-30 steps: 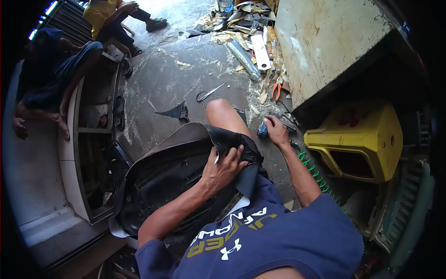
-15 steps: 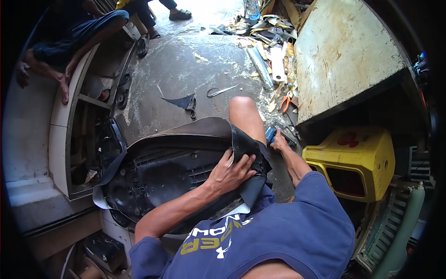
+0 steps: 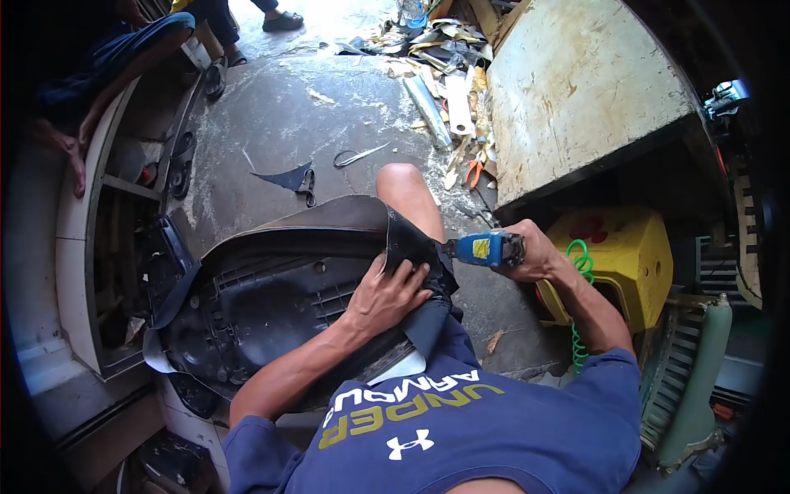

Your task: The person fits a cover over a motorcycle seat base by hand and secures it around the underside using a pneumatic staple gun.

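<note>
An upturned motorcycle seat (image 3: 267,295) lies across my lap, its black plastic underside facing up. Loose black seat cover (image 3: 403,239) stands up around its rim, with a pale lining showing at places. My left hand (image 3: 387,295) grips the cover at the seat's right end, fingers folded over the edge and pressing down. In my right hand (image 3: 535,249) is a blue air staple gun (image 3: 479,249), its nose pointing left, close to that end of the seat. Whether the nose touches the cover I cannot tell. A green coiled hose (image 3: 581,262) hangs behind my right wrist.
Scissors (image 3: 360,155) and a black scrap (image 3: 288,179) lie on the floor ahead. Orange-handled pliers (image 3: 473,173) are near a scrap pile (image 3: 448,58). A worn table (image 3: 588,99) and a yellow box (image 3: 634,263) stand at right. Another person's leg (image 3: 123,66) is at upper left.
My right hand has lifted the staple gun from the floor and brought it up beside the seat's right end. The green hose has come into view. My left hand stays on the cover.
</note>
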Motion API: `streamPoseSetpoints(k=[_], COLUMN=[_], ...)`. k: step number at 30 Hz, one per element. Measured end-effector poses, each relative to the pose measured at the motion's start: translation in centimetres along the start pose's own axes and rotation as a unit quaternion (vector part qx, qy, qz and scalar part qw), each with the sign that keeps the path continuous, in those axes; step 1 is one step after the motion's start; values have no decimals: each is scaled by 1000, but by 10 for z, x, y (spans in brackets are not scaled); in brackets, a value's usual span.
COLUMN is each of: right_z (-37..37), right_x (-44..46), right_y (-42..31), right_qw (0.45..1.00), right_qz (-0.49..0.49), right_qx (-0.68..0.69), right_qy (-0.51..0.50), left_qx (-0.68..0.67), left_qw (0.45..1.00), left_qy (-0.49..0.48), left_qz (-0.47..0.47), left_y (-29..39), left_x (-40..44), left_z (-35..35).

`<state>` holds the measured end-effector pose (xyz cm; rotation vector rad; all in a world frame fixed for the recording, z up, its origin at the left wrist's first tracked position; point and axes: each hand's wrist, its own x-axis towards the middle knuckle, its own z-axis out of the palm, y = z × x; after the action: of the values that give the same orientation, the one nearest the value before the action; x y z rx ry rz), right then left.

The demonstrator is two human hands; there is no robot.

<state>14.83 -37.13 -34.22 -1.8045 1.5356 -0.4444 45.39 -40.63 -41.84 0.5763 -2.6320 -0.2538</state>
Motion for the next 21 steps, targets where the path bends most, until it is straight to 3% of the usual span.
streamPoseSetpoints(k=[1,2,6,18,21], right_z=[-6,-6,0,-1,-2], right_x=[4,7,21,40,40], right_y=[-13,-18,-22,-39,-40], right_qw=[994,992,986,966,969], right_qz=[-47,-75,-84,-23,-31], right_qx=[-75,-80,-104,-187,-179], right_qy=[-63,-62,-103,-177,-166], left_qx=[-3,-15,-45,-54,-114], left_qw=[1000,1000,999,998,993], left_qy=[1,-11,-5,23,37], left_qz=[-1,-10,-23,-39,5], left_y=[1,0,0,15,23], left_x=[-2,-3,-5,-12,-19], left_z=[1,2,7,10,5])
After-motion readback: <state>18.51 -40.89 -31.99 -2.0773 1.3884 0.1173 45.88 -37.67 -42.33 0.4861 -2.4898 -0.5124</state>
